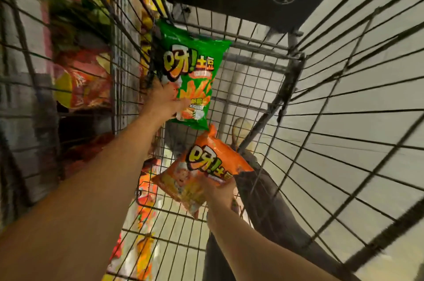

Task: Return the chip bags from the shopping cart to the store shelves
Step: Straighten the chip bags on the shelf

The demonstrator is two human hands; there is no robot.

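With 2 bags lifted inside the shopping cart (321,120), the left hand (164,99) closed around the green chip bag (195,62) and the right hand (220,191) around the orange chip bag (206,172), neither is shelved yet, and more bags seemingly remain below.

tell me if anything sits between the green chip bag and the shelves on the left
Yes. The left hand holds the green chip bag inside the shopping cart, and the cart's wire side wall stands between it and the shelves seen through the mesh. The bag likely has to be lifted over the rim.
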